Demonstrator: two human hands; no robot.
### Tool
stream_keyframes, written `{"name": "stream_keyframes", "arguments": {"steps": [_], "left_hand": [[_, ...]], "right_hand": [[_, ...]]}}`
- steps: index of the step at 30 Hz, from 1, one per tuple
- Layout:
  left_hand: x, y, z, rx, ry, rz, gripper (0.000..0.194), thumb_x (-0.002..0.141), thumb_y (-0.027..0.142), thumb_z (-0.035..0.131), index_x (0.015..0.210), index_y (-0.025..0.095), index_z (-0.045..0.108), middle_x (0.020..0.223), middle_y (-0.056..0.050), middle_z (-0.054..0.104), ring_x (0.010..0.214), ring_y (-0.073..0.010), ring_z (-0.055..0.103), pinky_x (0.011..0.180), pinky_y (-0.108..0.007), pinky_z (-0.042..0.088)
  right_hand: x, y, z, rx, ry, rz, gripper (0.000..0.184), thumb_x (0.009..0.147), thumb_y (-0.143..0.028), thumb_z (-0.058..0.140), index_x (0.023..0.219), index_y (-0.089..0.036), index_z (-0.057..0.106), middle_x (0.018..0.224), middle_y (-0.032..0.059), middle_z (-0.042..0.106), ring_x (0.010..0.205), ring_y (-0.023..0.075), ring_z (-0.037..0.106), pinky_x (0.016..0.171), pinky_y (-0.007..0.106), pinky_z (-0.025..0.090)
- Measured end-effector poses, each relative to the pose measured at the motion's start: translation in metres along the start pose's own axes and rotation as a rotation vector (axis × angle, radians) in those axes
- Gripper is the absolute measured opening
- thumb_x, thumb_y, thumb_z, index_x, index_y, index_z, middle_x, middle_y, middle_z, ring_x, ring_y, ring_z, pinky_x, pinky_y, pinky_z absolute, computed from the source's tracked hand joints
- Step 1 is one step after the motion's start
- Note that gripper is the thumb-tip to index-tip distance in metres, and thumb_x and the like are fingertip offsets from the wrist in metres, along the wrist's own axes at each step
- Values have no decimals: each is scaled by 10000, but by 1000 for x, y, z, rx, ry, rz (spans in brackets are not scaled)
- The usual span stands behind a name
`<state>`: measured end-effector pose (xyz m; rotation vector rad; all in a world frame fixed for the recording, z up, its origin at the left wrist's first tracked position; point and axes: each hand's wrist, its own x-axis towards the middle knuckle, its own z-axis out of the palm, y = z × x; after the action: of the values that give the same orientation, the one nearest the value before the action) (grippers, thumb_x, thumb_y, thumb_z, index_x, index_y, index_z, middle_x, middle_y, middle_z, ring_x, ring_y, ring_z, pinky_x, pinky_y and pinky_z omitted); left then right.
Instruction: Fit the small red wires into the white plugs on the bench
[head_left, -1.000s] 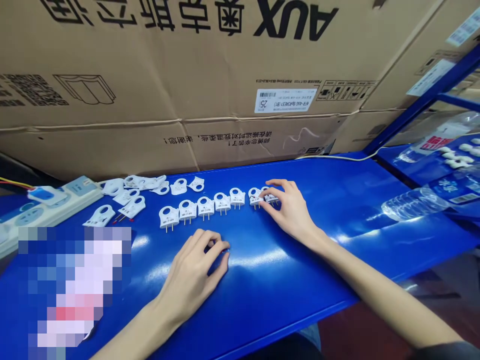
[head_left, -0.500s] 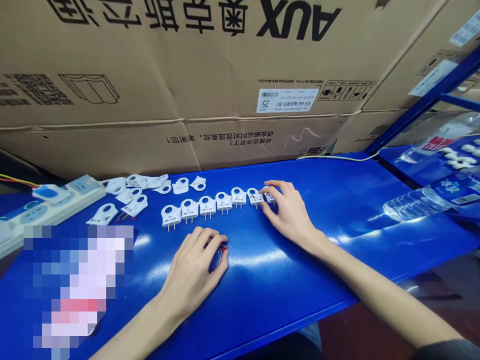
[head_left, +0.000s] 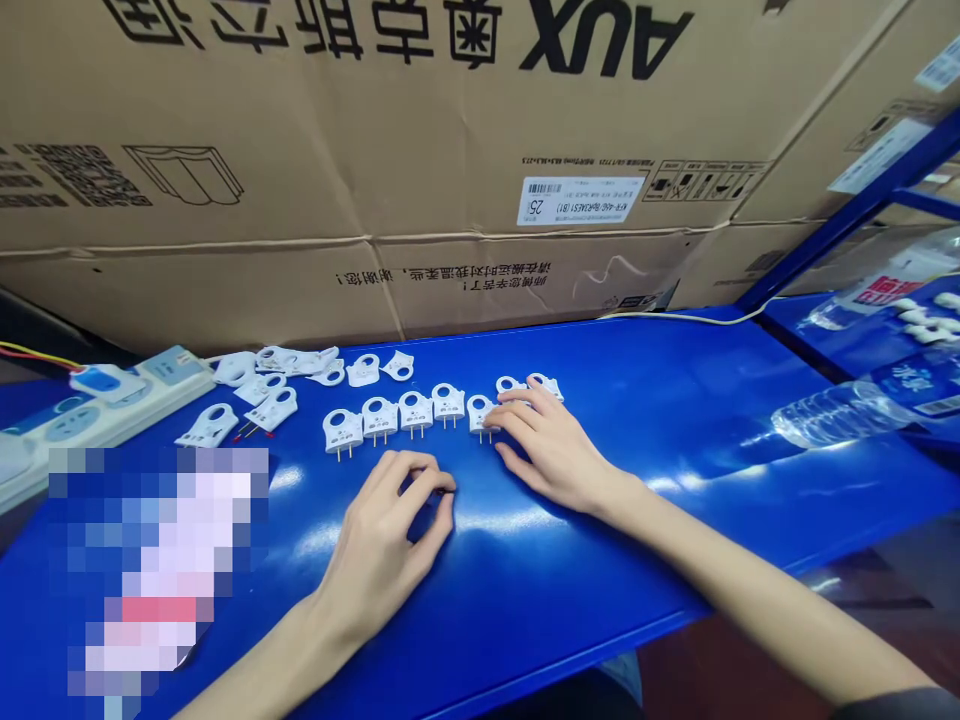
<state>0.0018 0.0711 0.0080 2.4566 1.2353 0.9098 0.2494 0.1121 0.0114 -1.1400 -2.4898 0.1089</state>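
My right hand (head_left: 559, 445) is closed at the right edge of a white plug housing (head_left: 478, 408) with a ring-shaped top and two metal pins. Its fingertips cover part of that housing. Behind these fingers lie two more ring-topped housings (head_left: 510, 384). To the left, several similar plug housings (head_left: 415, 410) form a row, pins toward me. My left hand (head_left: 394, 545) rests on the blue table in front of the row, thumb and index finger pinched together. The small red part with thin wire leads seen there earlier is now hidden by the fingers.
White shell pieces (head_left: 296, 362) are heaped at the back left, beside a power strip (head_left: 127, 400). A blurred-out object (head_left: 172, 560) lies at front left. Large cardboard boxes (head_left: 315, 180) wall off the back. Plastic bottles (head_left: 840, 412) lie at the right by a blue post.
My right hand has moved left from the row's right end to another housing, which now sits nearer me, out of line. The left hand stays put; its red part has gone from sight.
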Motion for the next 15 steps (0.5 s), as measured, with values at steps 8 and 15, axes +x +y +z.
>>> {"name": "stream_keyframes", "arguments": {"steps": [8, 15], "left_hand": [[4, 1, -2, -110, 49, -81, 96, 973, 181, 550, 981, 224, 635, 949, -35, 681, 901, -192, 639, 811, -349, 543], [7, 4, -5, -130, 24, -105, 118, 936, 149, 522, 870, 218, 593, 900, -34, 672, 839, -181, 620, 772, -335, 522]], "right_hand": [[0, -9, -2, 147, -18, -118, 263, 914, -150, 579, 1173, -190, 605, 1094, 83, 702, 1132, 249, 586, 1204, 543, 374], [-1, -11, -4, 167, -42, -150, 303, 912, -184, 585, 1215, -195, 591, 1142, 98, 688, 1137, 269, 580, 1173, 555, 388]]}}
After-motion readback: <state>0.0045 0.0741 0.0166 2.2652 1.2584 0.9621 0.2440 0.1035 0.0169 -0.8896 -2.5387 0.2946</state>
